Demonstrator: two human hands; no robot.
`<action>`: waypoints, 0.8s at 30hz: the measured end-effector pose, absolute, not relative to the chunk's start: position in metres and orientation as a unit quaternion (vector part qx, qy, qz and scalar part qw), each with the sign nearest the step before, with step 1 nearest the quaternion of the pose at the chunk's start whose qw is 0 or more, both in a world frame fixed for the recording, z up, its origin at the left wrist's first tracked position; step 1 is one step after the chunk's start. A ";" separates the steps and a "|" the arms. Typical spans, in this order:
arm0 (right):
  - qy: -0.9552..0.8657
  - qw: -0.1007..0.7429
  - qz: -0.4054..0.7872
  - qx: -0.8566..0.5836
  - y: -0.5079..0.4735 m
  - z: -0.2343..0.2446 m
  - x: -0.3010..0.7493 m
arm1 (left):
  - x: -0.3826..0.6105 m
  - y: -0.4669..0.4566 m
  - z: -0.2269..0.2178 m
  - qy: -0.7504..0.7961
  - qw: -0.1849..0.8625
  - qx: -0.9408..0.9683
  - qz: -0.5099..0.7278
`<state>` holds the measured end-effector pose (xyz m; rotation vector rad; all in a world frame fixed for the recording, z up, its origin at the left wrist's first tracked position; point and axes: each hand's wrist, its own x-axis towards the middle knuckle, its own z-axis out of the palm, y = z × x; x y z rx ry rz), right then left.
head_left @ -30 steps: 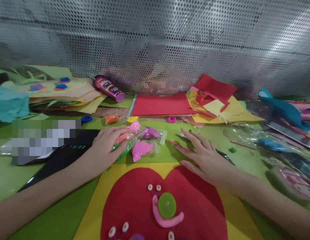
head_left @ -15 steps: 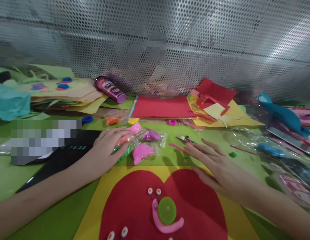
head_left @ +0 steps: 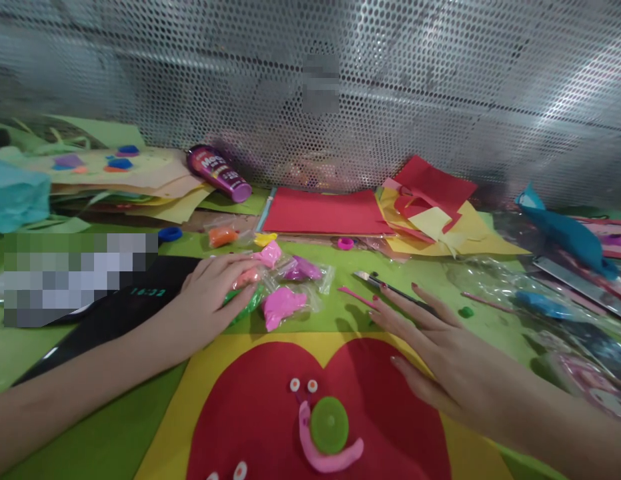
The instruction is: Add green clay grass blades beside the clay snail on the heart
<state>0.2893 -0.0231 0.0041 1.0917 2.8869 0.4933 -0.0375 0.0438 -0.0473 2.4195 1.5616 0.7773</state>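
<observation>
In the head view, the left hand (head_left: 213, 290) and the right hand (head_left: 440, 347) are seen well apart over a green tabletop (head_left: 335, 317). The left is laid, fingers close together, over a bag of salmon clay (head_left: 249, 277) and a bag of green clay (head_left: 250, 307); whether either is gripped cannot be told. The right is held palm down with fingers spread, and nothing is seen grasped by it. By its fingertips a thin pink strip (head_left: 355, 296) is laid, and just beyond, a cutter-like tool (head_left: 370, 280), partly covered by the fingers; contact cannot be made out. The step in hand is judged to be a choosing among loose materials. For the strip to be lifted, a thumb-and-finger pinch seems called for, with the tool's silver tip avoided. The strip's long axis is slanted, its far end pointed away and to the left, its near end toward the right hand; the tool is laid along much the same line, tip foremost. Nearer, a red heart (head_left: 255, 407) is set on a yellow sheet (head_left: 167, 430), its notch turned away from the person
</observation>
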 end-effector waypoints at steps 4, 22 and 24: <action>0.921 0.016 0.162 0.355 -0.021 0.002 0.288 | -0.036 0.044 -0.047 0.524 0.077 0.807 0.259; 0.908 -0.091 0.024 0.409 -0.016 0.007 0.276 | -0.036 0.045 -0.049 0.516 0.063 0.814 0.257; 0.906 -0.112 0.018 0.409 -0.017 0.007 0.277 | -0.036 0.046 -0.049 0.514 0.059 0.815 0.260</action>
